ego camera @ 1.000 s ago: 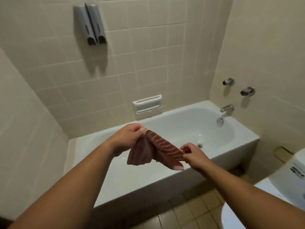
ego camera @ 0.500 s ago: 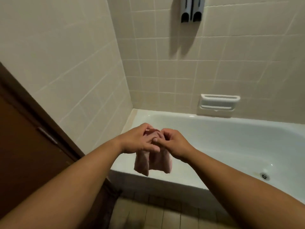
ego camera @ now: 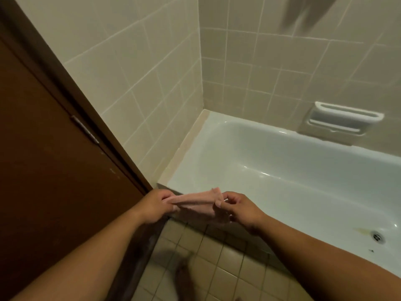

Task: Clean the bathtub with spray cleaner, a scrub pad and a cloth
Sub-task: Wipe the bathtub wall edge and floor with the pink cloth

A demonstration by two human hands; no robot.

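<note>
Cloth [ego camera: 196, 202], pink, folded, held stretched above near left corner of bathtub [ego camera: 271, 161]. Left grip [ego camera: 155, 206] pinches cloth's left end; right grip [ego camera: 240, 208] pinches right end. Drain [ego camera: 377, 236] at right in tub; brown door [ego camera: 54, 159] at left.

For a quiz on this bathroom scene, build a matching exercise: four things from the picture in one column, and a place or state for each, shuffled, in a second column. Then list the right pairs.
Things
1. cloth
2. door
3. soap dish
4. drain

Places or states
A. set in the tiled wall above the bathtub
B. brown, at the far left
C. pinched between the left hand and the right hand
D. in the tub floor, beside a yellowish stain

Pairs: 1-C, 2-B, 3-A, 4-D
</note>
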